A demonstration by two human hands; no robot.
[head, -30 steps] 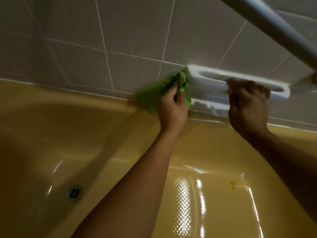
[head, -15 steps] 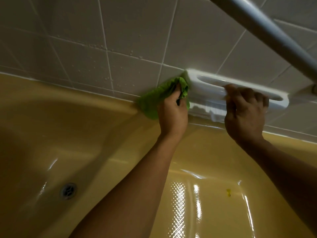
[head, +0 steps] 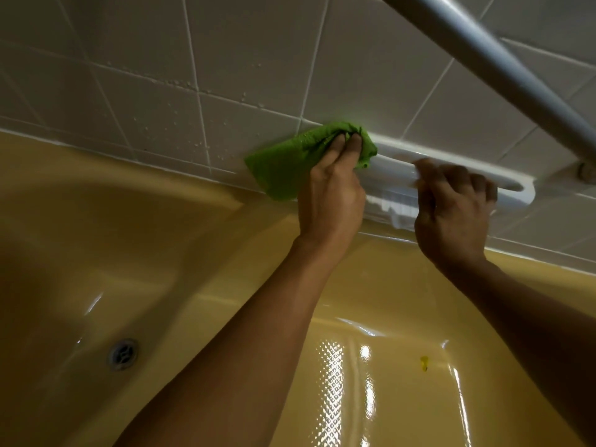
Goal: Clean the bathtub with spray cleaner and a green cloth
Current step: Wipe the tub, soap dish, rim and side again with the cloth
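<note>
My left hand grips the bunched green cloth and presses it against the left end of a white wall-mounted grab handle, just above the far rim of the yellow bathtub. My right hand has its fingers curled around the handle's bar, further right. No spray cleaner bottle is in view.
White wall tiles with water droplets rise behind the tub. A grey metal bar slants across the upper right, ending at a wall mount. The drain sits low in the tub at left; a small yellow speck lies on its textured floor.
My left hand turned and slid the cloth up over the left end of the handle, fingers now on top of it. My right hand kept its grip on the bar.
</note>
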